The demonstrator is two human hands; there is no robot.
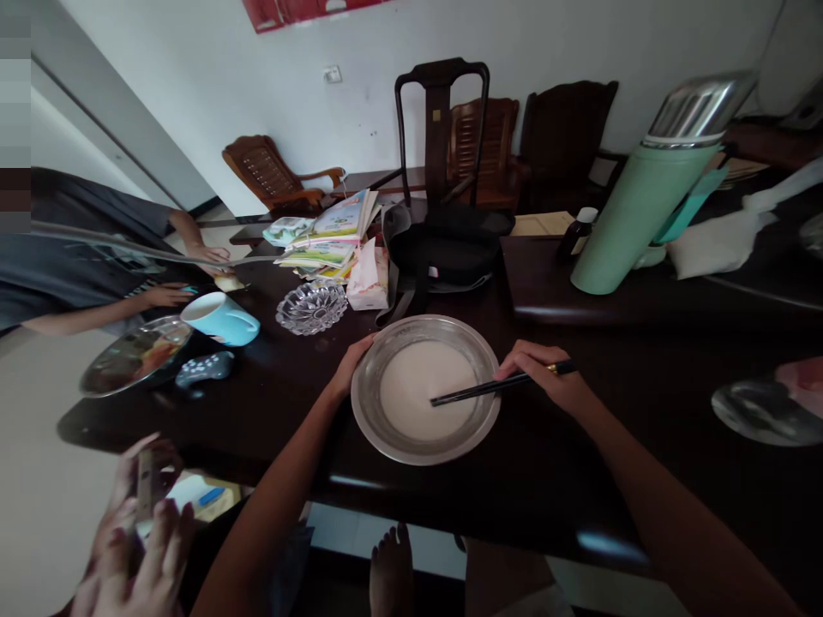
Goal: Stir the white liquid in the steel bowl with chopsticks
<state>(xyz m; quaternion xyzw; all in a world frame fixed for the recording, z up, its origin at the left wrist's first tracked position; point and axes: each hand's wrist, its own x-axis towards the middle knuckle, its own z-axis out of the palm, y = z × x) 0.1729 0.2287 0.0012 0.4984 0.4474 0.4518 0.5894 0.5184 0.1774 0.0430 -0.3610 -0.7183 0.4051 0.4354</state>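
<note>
A wide metal bowl [366, 411] sits on the dark table in front of me, holding a white, milky liquid [417, 377]. At its left side, my left hand [351, 360] grips the rim, with part of the fingers hidden by the bowl. My right hand [546, 370] is closed around dark chopsticks [476, 392], which carry a gold band near their upper end. They slant over the right rim, and their tips reach into the liquid near the bowl's middle.
Left of the bowl are a glass dish [312, 308], blue mug [222, 319], game controller [204, 368] and another metal bowl [106, 377]. A green thermos [636, 218] stands back right. One person stands at left; another person's hands [138, 531] hold something lower left.
</note>
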